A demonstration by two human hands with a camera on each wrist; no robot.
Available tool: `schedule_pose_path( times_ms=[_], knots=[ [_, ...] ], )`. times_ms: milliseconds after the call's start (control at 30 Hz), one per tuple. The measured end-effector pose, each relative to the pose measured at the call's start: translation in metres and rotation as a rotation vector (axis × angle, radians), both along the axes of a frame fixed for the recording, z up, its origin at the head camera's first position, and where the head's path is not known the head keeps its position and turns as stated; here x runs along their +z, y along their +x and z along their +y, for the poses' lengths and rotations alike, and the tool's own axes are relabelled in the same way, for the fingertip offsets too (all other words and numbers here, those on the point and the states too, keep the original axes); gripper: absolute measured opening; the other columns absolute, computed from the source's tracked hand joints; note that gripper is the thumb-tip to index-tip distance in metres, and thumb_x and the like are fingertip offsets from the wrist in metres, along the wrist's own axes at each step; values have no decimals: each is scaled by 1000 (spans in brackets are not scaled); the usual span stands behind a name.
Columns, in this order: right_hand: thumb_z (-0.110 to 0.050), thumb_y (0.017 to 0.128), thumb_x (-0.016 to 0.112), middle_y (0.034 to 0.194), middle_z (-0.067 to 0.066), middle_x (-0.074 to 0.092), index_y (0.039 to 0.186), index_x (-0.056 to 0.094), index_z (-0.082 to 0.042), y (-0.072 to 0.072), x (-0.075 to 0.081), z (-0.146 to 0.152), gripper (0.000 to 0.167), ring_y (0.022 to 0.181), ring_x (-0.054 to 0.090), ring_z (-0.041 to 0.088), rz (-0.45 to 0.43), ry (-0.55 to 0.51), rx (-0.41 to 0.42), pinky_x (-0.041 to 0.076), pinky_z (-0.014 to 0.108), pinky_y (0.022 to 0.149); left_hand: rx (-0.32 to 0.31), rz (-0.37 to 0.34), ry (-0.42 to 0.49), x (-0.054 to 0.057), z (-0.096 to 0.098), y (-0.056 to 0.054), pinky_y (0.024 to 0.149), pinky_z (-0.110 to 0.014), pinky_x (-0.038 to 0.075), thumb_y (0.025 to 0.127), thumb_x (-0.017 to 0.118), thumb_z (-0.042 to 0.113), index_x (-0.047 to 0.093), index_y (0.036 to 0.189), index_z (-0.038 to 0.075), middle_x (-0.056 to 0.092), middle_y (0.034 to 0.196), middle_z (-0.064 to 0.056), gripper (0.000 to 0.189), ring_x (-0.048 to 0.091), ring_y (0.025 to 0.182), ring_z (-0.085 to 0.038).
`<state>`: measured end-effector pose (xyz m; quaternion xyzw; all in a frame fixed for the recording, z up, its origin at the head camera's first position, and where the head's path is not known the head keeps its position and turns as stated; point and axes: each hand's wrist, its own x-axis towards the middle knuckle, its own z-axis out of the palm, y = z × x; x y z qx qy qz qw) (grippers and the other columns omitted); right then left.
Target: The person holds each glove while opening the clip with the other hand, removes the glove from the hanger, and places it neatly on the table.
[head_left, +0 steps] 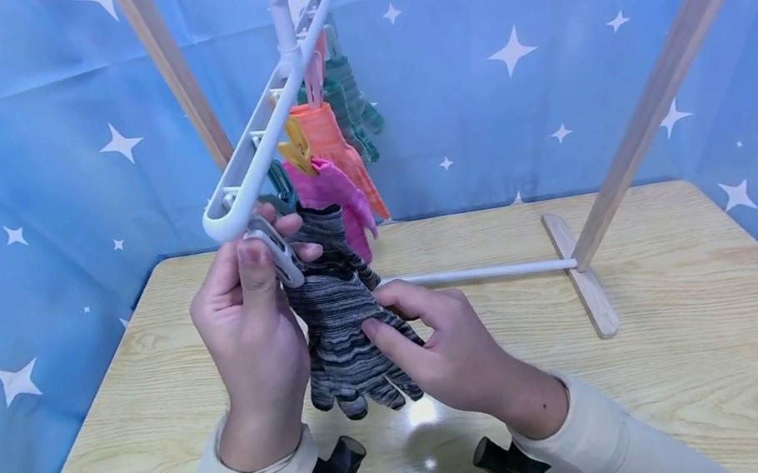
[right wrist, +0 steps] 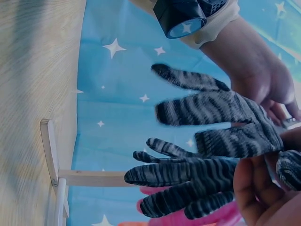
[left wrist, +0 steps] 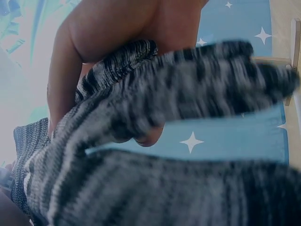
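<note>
Grey-and-black striped glove [head_left: 352,343]: I find it below the near end of the white hanger [head_left: 279,119], fingers hanging down. I judge it light, soft and limp, hardly fragile, not slippery; the cuff edge looks the best hold, since the body would fold. A second striped glove [head_left: 320,220] is just behind it under the hanger, apparently on the teal clip [head_left: 282,184].

Right hand [head_left: 456,350], below the hanger: thumb and forefinger closed narrowly on the front glove's side. Left hand [head_left: 252,335], at the hanger's near end: thumb and fingers pinch the grey clip [head_left: 289,267]; whether that clip bites fabric, I cannot tell.

Farther along the hanger: pink [head_left: 333,194], orange and green gloves.
</note>
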<state>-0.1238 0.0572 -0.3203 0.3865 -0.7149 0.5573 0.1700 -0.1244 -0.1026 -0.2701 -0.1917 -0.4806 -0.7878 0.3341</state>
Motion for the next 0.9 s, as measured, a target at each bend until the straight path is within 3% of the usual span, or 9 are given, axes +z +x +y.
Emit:
schedule_pose_path(
  times_ms=[233,533,900],
  knots=[
    [3,92,62,88,7,75,103,67,-3,0,0,1,14,80,70,10,-9,-7,18,58,27,71,-1,-6,4,0,0,0,79,-31,59,91,67,35,70,110,-7,62,115,-15,46,67,99,-21],
    [4,92,61,81,5,72,102,65,-3,-1,-2,2,13,72,66,9,15,-5,24,56,26,68,-1,-4,-6,0,-1,1,78,-30,59,92,67,36,72,100,0,61,115,-15,38,67,100,-21],
    [3,93,58,96,8,75,106,65,-2,1,2,3,15,86,71,11,-64,2,37,60,30,77,-10,5,15,0,-1,0,78,-31,59,91,67,34,72,103,-2,60,115,-15,38,67,98,-20]
  ],
)
